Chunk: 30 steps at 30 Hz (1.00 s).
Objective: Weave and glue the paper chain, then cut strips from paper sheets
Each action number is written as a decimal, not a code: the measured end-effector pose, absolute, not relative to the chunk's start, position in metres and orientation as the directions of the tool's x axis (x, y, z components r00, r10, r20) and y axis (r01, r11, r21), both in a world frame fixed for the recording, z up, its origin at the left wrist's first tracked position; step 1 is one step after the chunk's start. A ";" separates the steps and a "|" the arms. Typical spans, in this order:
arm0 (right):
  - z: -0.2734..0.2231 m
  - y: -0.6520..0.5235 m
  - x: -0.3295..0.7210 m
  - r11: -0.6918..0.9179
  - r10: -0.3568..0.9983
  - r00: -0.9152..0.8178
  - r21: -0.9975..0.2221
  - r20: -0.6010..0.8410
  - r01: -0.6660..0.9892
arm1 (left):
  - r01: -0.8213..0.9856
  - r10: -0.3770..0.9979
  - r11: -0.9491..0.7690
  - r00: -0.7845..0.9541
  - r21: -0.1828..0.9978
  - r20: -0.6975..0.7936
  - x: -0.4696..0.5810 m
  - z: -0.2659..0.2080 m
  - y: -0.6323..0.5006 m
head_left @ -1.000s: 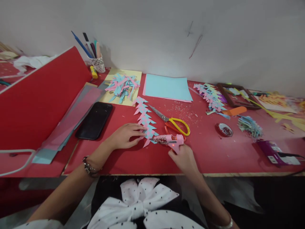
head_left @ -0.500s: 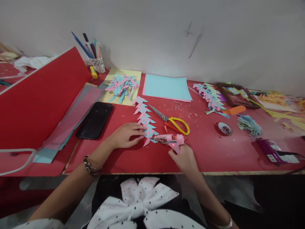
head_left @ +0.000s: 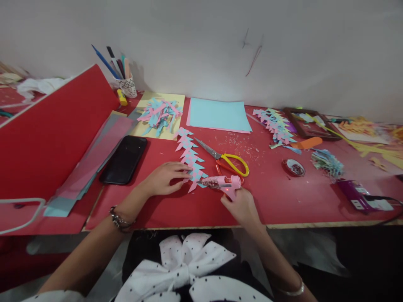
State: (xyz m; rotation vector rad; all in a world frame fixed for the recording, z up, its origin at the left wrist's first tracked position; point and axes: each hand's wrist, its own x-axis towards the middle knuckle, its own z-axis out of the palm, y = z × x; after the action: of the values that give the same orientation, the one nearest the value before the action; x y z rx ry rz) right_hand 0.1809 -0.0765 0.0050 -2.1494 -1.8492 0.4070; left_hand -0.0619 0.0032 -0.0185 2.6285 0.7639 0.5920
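A zigzag chain of folded pink and blue paper (head_left: 190, 155) lies on the red table in front of me. My left hand (head_left: 166, 178) rests at its left edge, fingers stretched out and fingertips touching the paper near its lower end. In my right hand (head_left: 244, 205) is a pink glue gun (head_left: 220, 182), gripped by its handle, with a small red light showing. Its nozzle points left and meets the lower end of the chain; whether glue is coming out cannot be seen. Scissors (head_left: 225, 159) with yellow and red handles lie just beyond the gun.
A black phone (head_left: 124, 159) lies left, beside long paper strips (head_left: 94, 155) and a leaning red board (head_left: 63, 134). Cut strips (head_left: 160, 113), blue sheets (head_left: 220, 115) and a pen cup (head_left: 127, 86) are along the wall. To the right are a small dish (head_left: 293, 167) and a purple power strip (head_left: 354, 195).
The view has shifted slightly. Both hands, the glue gun and the paper chain keep nearly the same places relative to each other.
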 end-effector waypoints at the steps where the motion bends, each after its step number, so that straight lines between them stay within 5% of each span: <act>1: 0.006 -0.076 0.182 -0.146 0.988 0.149 -0.420 -0.025 0.896 | 0.428 0.569 -0.797 0.768 0.426 0.294 -0.062 -0.019 0.003; 14: 0.035 -0.041 0.231 -0.410 0.872 0.459 -0.766 -0.170 0.495 | 0.446 0.557 -0.816 0.777 0.367 0.294 -0.062 -0.009 0.000; 23: 0.035 0.030 0.282 -0.434 0.882 0.437 -0.662 -0.175 0.611 | 0.500 0.615 -0.780 0.723 0.376 0.314 -0.066 -0.028 0.002; 30: 0.039 0.024 0.326 -0.402 0.893 0.448 -0.508 -0.035 0.762 | 0.502 0.631 -0.773 0.672 0.387 0.389 -0.070 -0.019 0.004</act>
State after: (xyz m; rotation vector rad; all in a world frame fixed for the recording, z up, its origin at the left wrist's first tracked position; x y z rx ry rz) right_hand 0.3258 0.0245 0.0390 -2.2821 -1.3940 0.4230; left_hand -0.0697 0.0043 -0.0189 2.6395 0.9111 0.7506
